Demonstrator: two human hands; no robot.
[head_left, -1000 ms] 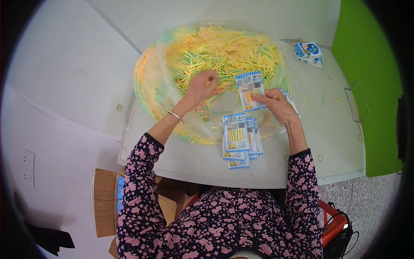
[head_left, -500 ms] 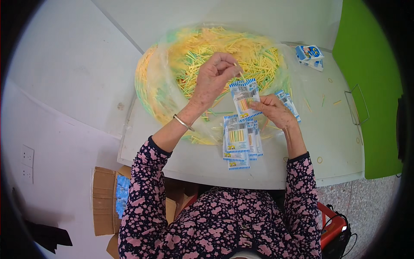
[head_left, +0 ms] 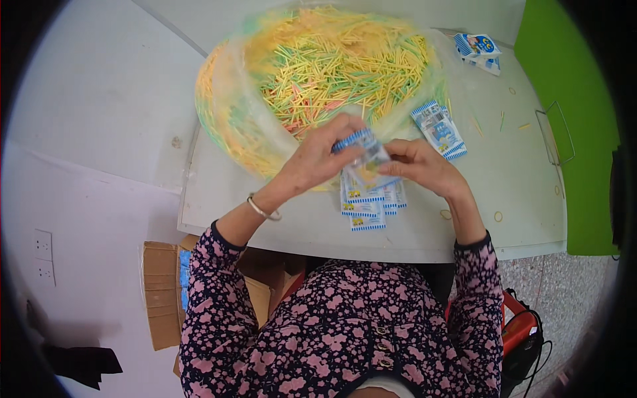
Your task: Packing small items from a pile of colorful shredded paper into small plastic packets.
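A small blue-and-white plastic packet (head_left: 369, 163) is held between both hands over the table, tilted and partly smeared by motion. My left hand (head_left: 325, 154) pinches its upper left part, and my right hand (head_left: 424, 167) grips its lower right side between thumb and fingers. Just below lies a pile of similar packets (head_left: 367, 211), partly covered by the held one. Behind the hands sits a large clear bag (head_left: 232, 113), its mouth wide, full of thin yellow, green and pink sticks (head_left: 345, 76). More packets (head_left: 440, 131) lie beyond my right hand.
Further packets (head_left: 479, 48) rest at the table's back right, beside a green panel (head_left: 590, 132). A wire frame (head_left: 559, 139), rubber bands (head_left: 498, 216) and loose sticks (head_left: 524, 126) lie on the right. A cardboard box (head_left: 161, 298) stands below the table's left edge.
My left hand has come down from above the packet, where it held a thin stick at the top, and now grips the packet itself. The packet has tilted; no stick shows in my fingers.
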